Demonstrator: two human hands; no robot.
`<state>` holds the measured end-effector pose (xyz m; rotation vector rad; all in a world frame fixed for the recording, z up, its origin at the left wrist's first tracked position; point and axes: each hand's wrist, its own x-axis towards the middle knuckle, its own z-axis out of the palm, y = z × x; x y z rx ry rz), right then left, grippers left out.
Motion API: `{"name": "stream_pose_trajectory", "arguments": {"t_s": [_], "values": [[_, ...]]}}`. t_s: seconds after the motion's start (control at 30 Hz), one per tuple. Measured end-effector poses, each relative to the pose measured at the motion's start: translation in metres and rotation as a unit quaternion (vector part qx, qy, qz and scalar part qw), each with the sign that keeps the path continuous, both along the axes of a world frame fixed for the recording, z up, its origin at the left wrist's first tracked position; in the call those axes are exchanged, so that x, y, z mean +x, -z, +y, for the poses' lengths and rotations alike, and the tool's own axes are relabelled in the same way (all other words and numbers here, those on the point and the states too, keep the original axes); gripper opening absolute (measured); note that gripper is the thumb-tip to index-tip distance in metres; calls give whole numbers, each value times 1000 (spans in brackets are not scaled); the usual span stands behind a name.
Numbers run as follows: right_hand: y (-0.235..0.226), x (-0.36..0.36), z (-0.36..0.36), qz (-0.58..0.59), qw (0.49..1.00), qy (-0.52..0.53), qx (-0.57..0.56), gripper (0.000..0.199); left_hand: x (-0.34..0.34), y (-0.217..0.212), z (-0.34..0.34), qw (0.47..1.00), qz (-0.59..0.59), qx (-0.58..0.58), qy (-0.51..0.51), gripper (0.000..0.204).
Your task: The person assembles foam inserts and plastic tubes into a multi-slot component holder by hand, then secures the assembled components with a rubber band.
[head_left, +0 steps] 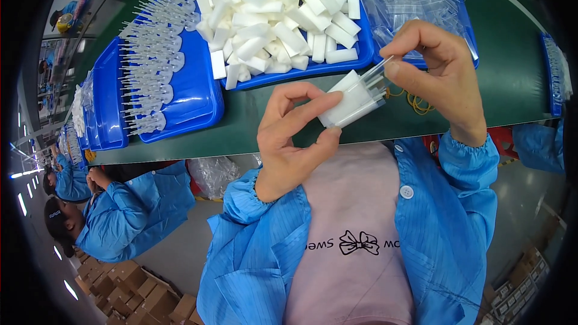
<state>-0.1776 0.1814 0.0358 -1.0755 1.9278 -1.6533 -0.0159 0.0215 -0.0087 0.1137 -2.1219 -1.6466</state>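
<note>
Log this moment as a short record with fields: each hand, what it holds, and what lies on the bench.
left hand: pinches a white foam block between thumb and fingers
right hand: fingertips on a thin clear plastic piece at the block's top
middle blue tray: heaped with white foam blocks
left blue tray: rows of clear pronged parts
right tray: clear plastic pieces
bench: green surface, yellow rubber bands

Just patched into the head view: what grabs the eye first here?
Centre frame, the left hand pinches a white foam block while the right hand touches a clear plastic piece against it. Behind them, a blue tray is heaped with foam blocks, and left of it, another blue tray holds rows of clear sticks.
</note>
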Motion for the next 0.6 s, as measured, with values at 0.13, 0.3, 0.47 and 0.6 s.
{"name": "stream_pose_trajectory", "arguments": {"t_s": [0.13,0.3,0.47,0.6], "values": [[9,9,-2,-77,997,15,-4,14,0,-2,-1,998,-7,-56,-35,42],[8,4,3,-96,995,13,0,15,-5,-4,3,998,12,35,-58,59],[7,5,5,-61,998,26,-24,15,-9,7,-5,929,-34,366,35,60],[11,6,8,49,998,44,-25,14,-9,22,-4,912,-89,396,58,47]]}}
